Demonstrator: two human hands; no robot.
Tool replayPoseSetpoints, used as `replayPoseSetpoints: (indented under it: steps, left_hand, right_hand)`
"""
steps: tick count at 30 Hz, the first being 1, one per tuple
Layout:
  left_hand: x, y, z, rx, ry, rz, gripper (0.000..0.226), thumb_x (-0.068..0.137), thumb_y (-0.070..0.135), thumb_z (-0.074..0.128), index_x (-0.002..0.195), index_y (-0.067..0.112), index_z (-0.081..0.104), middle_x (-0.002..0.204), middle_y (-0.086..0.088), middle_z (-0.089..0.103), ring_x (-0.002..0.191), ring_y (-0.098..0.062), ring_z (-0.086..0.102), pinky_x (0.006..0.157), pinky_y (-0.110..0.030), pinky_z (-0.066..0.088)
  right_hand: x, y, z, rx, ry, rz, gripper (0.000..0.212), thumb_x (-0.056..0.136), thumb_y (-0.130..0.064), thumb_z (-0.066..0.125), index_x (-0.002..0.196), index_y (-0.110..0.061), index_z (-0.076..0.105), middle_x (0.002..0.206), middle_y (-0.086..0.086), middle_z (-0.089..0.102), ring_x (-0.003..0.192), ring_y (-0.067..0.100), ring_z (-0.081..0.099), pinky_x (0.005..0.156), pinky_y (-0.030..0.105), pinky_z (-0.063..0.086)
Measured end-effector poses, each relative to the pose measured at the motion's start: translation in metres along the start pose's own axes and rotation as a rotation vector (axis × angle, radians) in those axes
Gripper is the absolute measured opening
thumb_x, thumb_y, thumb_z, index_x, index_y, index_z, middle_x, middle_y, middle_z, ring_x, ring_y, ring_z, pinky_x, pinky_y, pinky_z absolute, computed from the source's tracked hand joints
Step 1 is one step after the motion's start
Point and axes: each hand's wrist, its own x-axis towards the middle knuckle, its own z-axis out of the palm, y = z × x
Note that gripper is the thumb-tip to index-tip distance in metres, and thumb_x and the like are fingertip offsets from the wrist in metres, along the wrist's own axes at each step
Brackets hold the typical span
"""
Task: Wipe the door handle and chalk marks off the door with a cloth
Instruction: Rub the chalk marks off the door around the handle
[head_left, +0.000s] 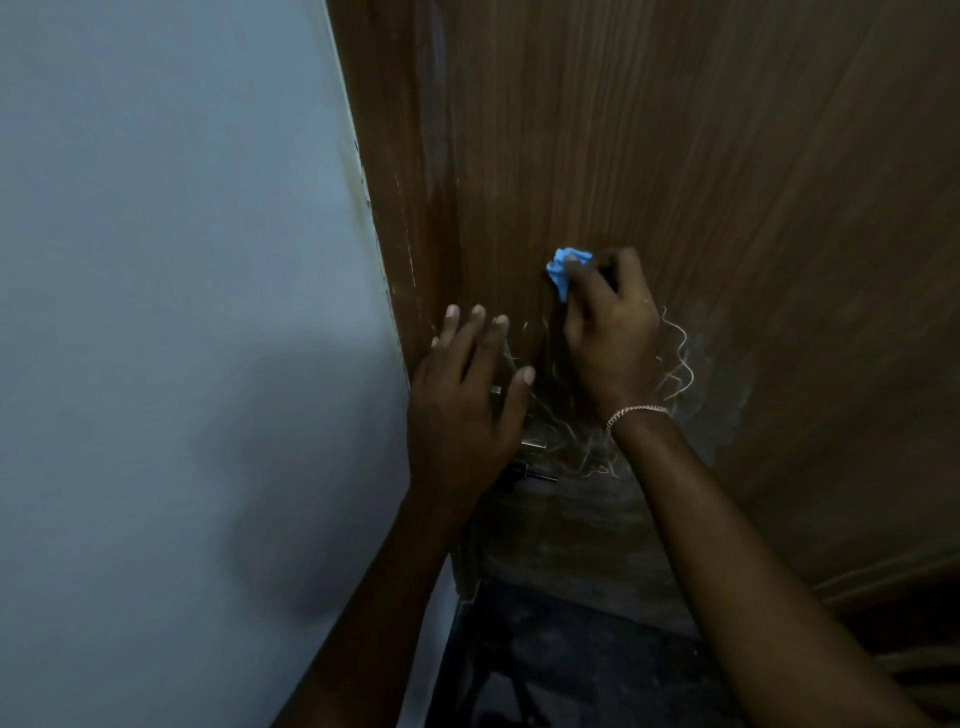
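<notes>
A brown wooden door (675, 156) fills the right of the head view. My right hand (610, 332) grips a crumpled blue cloth (563, 270) and presses it against the door. White chalk marks (675, 358) scribble across the wood to the right of and below that hand. My left hand (467, 395) has straight, spread fingers and lies over the metal door handle (535, 441), which is mostly hidden. A bracelet sits on my right wrist.
A pale blue-grey wall (182, 312) takes up the left half, meeting the door frame (384, 249). A faded pale smudge (732, 395) shows on the door to the right of the chalk. Dark floor (571, 665) lies below.
</notes>
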Motion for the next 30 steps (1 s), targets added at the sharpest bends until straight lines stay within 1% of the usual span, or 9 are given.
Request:
replayPoseSetpoints:
  steps: [3,6,11,15,17,20,23,28,30]
  left_hand:
    - [0.003,0.001,0.003,0.028,0.001,0.034,0.056,0.101,0.047,0.052,0.148,0.018,0.049,0.160,-0.004,0.039,0.155,-0.017,0.023,0.124,-0.043,0.028]
    - [0.003,-0.001,0.003,0.013,0.013,0.023,0.054,0.101,0.048,0.050,0.147,0.019,0.051,0.160,-0.002,0.040,0.154,-0.015,0.025,0.123,-0.043,0.031]
    - [0.000,-0.002,0.006,-0.025,0.004,-0.018,0.052,0.100,0.044,0.055,0.145,0.018,0.054,0.158,-0.001,0.044,0.152,-0.015,0.031,0.120,-0.043,0.037]
    - [0.003,0.003,0.010,-0.073,-0.014,-0.010,0.051,0.100,0.041,0.057,0.144,0.016,0.055,0.156,-0.003,0.047,0.151,-0.016,0.034,0.115,-0.046,0.043]
    - [0.003,0.001,0.009,-0.070,-0.009,-0.022,0.050,0.100,0.040,0.057,0.143,0.016,0.055,0.155,-0.003,0.048,0.150,-0.015,0.035,0.114,-0.045,0.044]
    - [0.004,0.002,0.008,-0.061,-0.009,-0.042,0.049,0.099,0.039,0.058,0.143,0.016,0.056,0.154,-0.001,0.049,0.149,-0.014,0.036,0.114,-0.042,0.045]
    - [0.008,0.008,0.011,-0.069,-0.021,-0.037,0.048,0.100,0.038,0.057,0.142,0.016,0.056,0.153,-0.001,0.050,0.149,-0.013,0.037,0.114,-0.040,0.046]
    - [0.010,0.008,0.012,-0.097,-0.027,-0.033,0.047,0.100,0.038,0.057,0.141,0.016,0.058,0.153,-0.001,0.051,0.148,-0.013,0.038,0.113,-0.040,0.046]
    - [0.008,0.005,0.011,-0.092,-0.022,-0.045,0.047,0.100,0.037,0.056,0.141,0.016,0.058,0.153,-0.001,0.051,0.148,-0.013,0.038,0.113,-0.039,0.047]
  right_hand:
    - [0.003,-0.011,0.009,-0.022,-0.066,-0.061,0.024,0.092,-0.006,0.062,0.115,-0.003,0.066,0.105,0.014,0.059,0.091,0.022,0.059,0.074,0.029,0.053]
    - [-0.022,-0.001,0.004,-0.049,-0.172,-0.059,0.028,0.089,-0.004,0.066,0.117,-0.002,0.066,0.108,0.016,0.060,0.093,0.025,0.060,0.075,0.035,0.056]
    - [-0.008,0.010,-0.003,0.024,0.031,-0.002,0.020,0.091,-0.001,0.060,0.109,-0.002,0.069,0.099,0.013,0.057,0.086,0.022,0.059,0.073,0.031,0.051]
    - [-0.013,-0.003,0.009,-0.021,-0.068,-0.044,0.023,0.091,-0.005,0.063,0.113,-0.001,0.067,0.103,0.014,0.060,0.090,0.023,0.060,0.074,0.030,0.053]
    - [-0.031,0.003,0.005,-0.030,-0.134,-0.025,0.023,0.091,-0.007,0.064,0.113,0.000,0.068,0.104,0.015,0.061,0.090,0.024,0.060,0.075,0.034,0.055]
    - [-0.035,0.021,-0.010,0.008,-0.020,0.043,0.022,0.091,-0.002,0.061,0.110,-0.001,0.070,0.101,0.016,0.059,0.089,0.026,0.061,0.074,0.040,0.054]
    - [-0.012,0.023,-0.010,0.024,0.112,0.053,0.023,0.090,0.000,0.057,0.109,-0.004,0.069,0.102,0.013,0.058,0.090,0.026,0.061,0.075,0.036,0.053]
    - [-0.034,0.020,-0.007,-0.020,-0.009,0.021,0.020,0.089,-0.001,0.060,0.106,-0.001,0.071,0.101,0.015,0.062,0.089,0.026,0.061,0.075,0.034,0.053]
    - [-0.039,0.033,-0.019,0.006,0.047,0.086,0.020,0.089,0.000,0.061,0.106,-0.002,0.071,0.102,0.013,0.060,0.090,0.023,0.061,0.076,0.034,0.053]
